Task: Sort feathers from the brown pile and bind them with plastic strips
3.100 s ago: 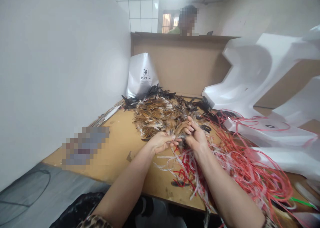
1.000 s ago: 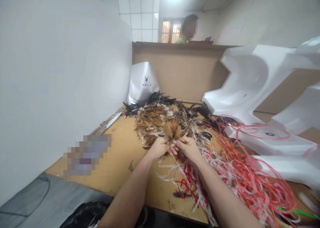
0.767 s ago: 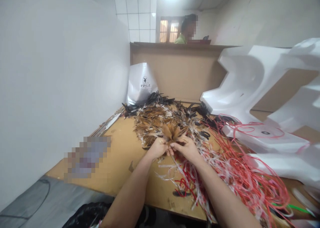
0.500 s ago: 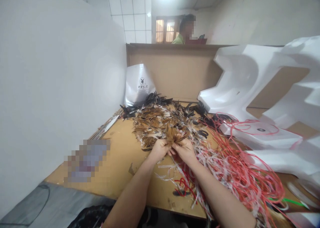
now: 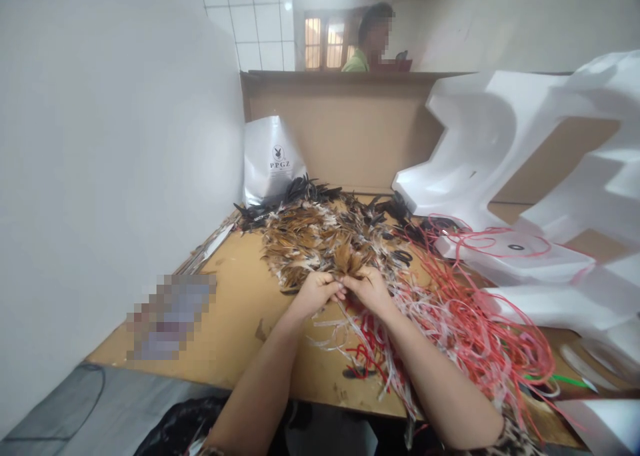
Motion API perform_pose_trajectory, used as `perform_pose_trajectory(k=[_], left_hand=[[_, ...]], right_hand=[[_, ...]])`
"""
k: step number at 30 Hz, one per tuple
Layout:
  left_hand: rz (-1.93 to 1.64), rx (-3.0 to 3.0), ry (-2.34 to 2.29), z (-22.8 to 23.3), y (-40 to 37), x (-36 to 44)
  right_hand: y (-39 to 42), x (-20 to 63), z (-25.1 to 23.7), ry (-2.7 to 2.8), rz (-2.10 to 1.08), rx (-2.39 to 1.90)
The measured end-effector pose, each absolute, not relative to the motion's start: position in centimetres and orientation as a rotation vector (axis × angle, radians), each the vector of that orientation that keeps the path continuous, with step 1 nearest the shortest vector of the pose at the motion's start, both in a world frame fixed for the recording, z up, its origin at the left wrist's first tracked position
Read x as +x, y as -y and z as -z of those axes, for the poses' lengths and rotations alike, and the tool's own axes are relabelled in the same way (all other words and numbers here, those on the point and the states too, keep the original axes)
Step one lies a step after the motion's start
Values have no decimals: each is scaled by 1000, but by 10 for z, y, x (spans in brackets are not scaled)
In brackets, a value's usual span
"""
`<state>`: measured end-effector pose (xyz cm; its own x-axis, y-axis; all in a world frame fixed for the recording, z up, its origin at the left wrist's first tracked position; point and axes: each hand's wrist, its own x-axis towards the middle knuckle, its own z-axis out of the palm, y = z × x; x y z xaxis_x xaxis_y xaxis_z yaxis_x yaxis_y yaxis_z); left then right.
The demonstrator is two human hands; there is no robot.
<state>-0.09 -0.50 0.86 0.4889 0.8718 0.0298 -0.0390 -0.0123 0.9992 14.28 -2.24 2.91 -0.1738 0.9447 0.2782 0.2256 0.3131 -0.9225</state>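
Brown feather tuft (image 5: 347, 263) — pinched between left hand (image 5: 314, 292) and right hand (image 5: 371, 289) fingers, closed.

Brown, white-flecked feathers (image 5: 320, 239) are edged by black feathers (image 5: 300, 191); red and white strips (image 5: 450, 323) are seen on a tan table (image 5: 235, 303); the foam (image 5: 480, 149) is white

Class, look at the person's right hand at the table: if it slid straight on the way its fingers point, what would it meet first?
The right hand points up and left toward the left hand. It would probably meet the small bunch of brown feathers pinched between both hands, then the left hand's fingers.
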Motion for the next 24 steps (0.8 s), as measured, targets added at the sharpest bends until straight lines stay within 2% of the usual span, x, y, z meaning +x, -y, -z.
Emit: perform_pose_trajectory(k=[7, 15, 20, 24], left_hand=[[-945, 982, -688, -12, 5, -2], [-958, 658, -498, -15, 4, -4], [-926, 684, -463, -15, 9, 1], [-943, 746, -512, -14, 10, 3]], right_hand=[[20, 140, -28, 1537, -915, -1083], [29, 139, -35, 2016, -23, -1198], [30, 138, -33, 2066, 141, -1247], [30, 138, -33, 1991, 146, -1282]])
